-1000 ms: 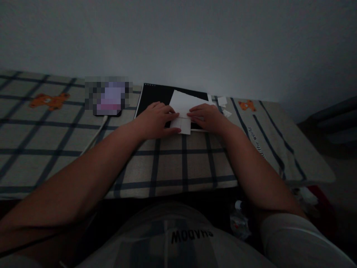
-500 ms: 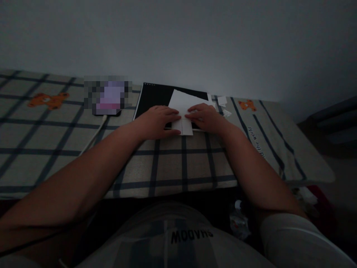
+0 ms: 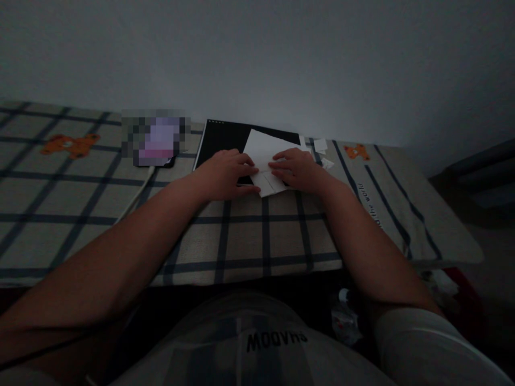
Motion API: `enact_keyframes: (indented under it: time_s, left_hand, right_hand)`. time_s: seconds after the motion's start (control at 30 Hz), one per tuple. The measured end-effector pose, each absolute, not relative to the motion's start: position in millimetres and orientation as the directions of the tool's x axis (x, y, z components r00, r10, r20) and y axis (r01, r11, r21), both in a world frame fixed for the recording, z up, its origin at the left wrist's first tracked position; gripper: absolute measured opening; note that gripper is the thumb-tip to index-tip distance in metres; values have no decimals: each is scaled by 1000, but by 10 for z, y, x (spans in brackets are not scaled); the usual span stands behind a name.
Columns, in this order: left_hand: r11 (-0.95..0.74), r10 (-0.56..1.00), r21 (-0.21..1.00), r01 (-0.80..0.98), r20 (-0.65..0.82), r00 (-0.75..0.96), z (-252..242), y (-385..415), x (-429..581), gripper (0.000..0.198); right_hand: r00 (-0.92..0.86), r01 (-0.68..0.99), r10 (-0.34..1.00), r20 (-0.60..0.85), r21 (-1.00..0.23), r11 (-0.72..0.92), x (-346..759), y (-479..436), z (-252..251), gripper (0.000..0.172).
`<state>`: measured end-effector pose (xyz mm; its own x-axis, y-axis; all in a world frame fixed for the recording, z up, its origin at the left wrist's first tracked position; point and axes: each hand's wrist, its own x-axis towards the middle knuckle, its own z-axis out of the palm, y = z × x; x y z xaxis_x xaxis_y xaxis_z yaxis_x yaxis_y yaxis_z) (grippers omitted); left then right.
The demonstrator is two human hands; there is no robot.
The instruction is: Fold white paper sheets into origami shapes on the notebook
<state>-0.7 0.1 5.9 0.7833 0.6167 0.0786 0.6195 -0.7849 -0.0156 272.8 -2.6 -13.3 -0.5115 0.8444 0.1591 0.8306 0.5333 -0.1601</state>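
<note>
A folded white paper (image 3: pixel 266 153) lies on a black board (image 3: pixel 225 139) at the far edge of the checked surface. My left hand (image 3: pixel 227 174) rests on the paper's left side, fingers curled and pressing its edge, thumb stretched along the front. My right hand (image 3: pixel 295 169) presses the right side, fingertips bent down on the sheet. The fingertips of both hands nearly meet at the paper's middle crease.
A checked cloth (image 3: pixel 80 209) with orange bear prints covers the surface. A blurred device (image 3: pixel 156 140) with a white cable (image 3: pixel 137 195) lies left of the board. Small white paper scraps (image 3: pixel 322 147) sit right of it. A plain wall rises behind.
The paper's near flap has turned slightly, its front corner now pointing right. Both hands shifted a little on the sheet and stay pressed on it.
</note>
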Motion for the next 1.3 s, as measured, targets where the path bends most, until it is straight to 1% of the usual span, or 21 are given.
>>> enact_keyframes:
  time_s: [0.1, 0.23, 0.37, 0.5, 0.57, 0.67, 0.77, 0.83, 0.93, 1.0, 1.17, 1.3]
  left_hand:
    - [-792, 604, -32, 609, 101, 791, 77, 13, -7, 54]
    - [-796, 597, -35, 605, 124, 793, 64, 39, -10, 48]
    - [-824, 563, 19, 566, 139, 815, 12, 49, -26, 48]
    - [-837, 547, 75, 542, 122, 828, -21, 42, -41, 50]
    - [-835, 550, 80, 544, 110, 828, -15, 38, -41, 49]
    - [-828, 560, 57, 557, 95, 823, 14, 30, -33, 50]
    - [-820, 571, 32, 571, 96, 815, 41, 20, -24, 51]
    - [-819, 572, 26, 573, 102, 814, 50, 14, -21, 50]
    - [-819, 571, 15, 573, 104, 814, 53, 6, -21, 50]
    - [-817, 574, 16, 576, 102, 812, 56, 2, -23, 50]
    - [-812, 583, 39, 582, 97, 807, 79, -1, -16, 49]
    - [-784, 620, 4, 621, 63, 782, 94, -2, 17, 49]
  right_hand:
    - [-517, 834, 846, 131, -148, 532, 2698, -47, -125, 43]
    - [-521, 834, 843, 133, -130, 536, 2688, -53, -138, 43]
    - [-520, 837, 845, 123, -122, 533, 2690, -51, -153, 45]
    - [-509, 845, 853, 114, -121, 520, 2680, -53, -171, 48]
    - [-502, 847, 855, 131, -125, 516, 2682, -53, -186, 48]
    - [-504, 837, 843, 188, -136, 530, 2703, -48, -194, 45]
    - [-514, 811, 817, 261, -160, 562, 2734, -43, -158, 38]
    - [-534, 781, 798, 278, -198, 592, 2748, -44, -113, 34]
    - [-569, 735, 782, 255, -268, 622, 2752, -54, -53, 32]
    - [-580, 721, 778, 242, -292, 629, 2747, -64, -36, 32]
    - [-588, 733, 788, 180, -294, 614, 2724, -85, -51, 31]
    - [-587, 746, 795, 154, -279, 605, 2712, -94, -51, 32]
